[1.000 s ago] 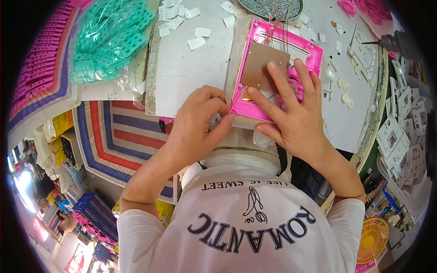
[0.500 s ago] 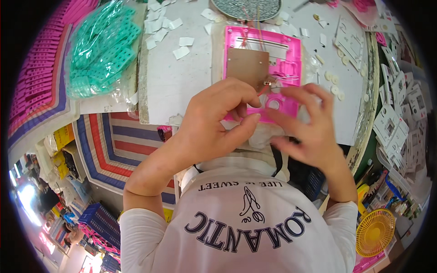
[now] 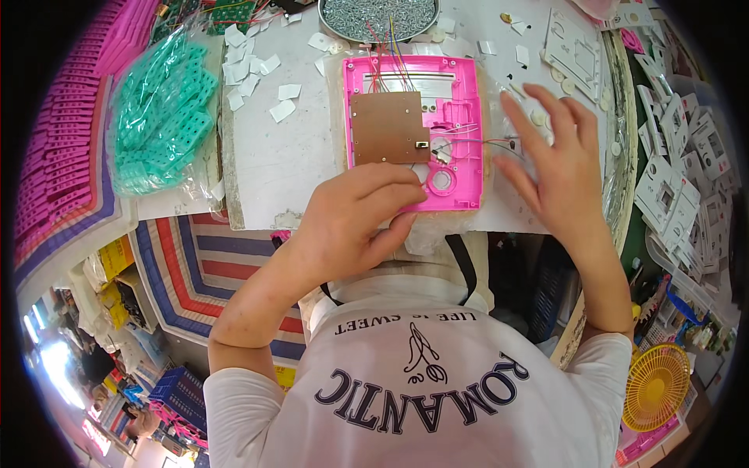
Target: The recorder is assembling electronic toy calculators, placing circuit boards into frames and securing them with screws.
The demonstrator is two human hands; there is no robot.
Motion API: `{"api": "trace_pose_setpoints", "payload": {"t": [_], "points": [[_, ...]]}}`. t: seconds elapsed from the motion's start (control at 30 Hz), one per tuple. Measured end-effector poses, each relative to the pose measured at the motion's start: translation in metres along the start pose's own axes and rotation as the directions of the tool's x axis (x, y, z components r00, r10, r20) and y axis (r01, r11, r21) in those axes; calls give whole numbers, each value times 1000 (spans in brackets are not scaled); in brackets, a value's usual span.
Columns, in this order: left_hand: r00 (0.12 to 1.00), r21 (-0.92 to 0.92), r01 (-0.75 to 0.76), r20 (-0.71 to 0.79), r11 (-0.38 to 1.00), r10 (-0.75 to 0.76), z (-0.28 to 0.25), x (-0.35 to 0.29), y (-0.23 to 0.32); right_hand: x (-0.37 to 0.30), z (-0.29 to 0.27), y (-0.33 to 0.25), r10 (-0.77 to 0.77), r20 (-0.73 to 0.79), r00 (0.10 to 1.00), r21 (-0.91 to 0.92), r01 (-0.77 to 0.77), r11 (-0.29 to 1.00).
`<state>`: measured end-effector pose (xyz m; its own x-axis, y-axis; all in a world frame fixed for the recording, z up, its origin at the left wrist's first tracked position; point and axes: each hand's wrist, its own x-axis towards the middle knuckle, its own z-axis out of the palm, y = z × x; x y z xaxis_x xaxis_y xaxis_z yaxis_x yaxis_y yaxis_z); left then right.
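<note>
A pink plastic casing (image 3: 468, 175) lies on the white worktable. A brown circuit board (image 3: 386, 125) covers its left part. Coloured wires (image 3: 382, 66) rise from the casing's far side. My left hand (image 3: 351, 218) curls over the casing's near left corner, fingers on top and thumb at the front edge. To the right of the casing, my right hand (image 3: 558, 160) hovers with fingers spread and nothing visible in them. A thin wire (image 3: 484, 141) runs from the casing toward its fingers.
A round tray of small metal screws (image 3: 378, 19) stands behind the casing. White paper pieces (image 3: 285, 92) lie scattered at left. Bagged green plastic parts (image 3: 164, 117) and stacked pink parts (image 3: 66, 117) sit further left. White plastic panels (image 3: 667, 207) crowd the right side.
My right hand has moved right, off the casing, and its fingers have spread. My left hand has shifted down and left to the casing's near edge. The circuit board shows more fully.
</note>
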<state>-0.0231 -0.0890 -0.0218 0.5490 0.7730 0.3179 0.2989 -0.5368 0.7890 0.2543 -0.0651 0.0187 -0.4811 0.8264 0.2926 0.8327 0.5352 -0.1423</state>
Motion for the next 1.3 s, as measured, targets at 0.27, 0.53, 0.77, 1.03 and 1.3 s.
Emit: {"api": "trace_pose_setpoints", "payload": {"t": [0.27,0.53,0.77,1.03,1.3], "points": [[996,14,-50,73,999,48,-3,-3,-2,9,22,-16,-111,66,992,624,46,780],[997,32,-42,67,999,40,-3,-3,-1,17,9,-13,-169,298,940,682,-85,726],[998,73,-33,49,997,30,0,-2,-2,-18,19,-25,-190,28,981,542,145,828],[998,81,-24,55,996,20,1,-2,-3,-3,-4,-45,-326,251,911,282,253,925],[998,77,-57,33,995,54,1,-4,-6,-31,47,-17,-200,-78,977,610,205,765]]}}
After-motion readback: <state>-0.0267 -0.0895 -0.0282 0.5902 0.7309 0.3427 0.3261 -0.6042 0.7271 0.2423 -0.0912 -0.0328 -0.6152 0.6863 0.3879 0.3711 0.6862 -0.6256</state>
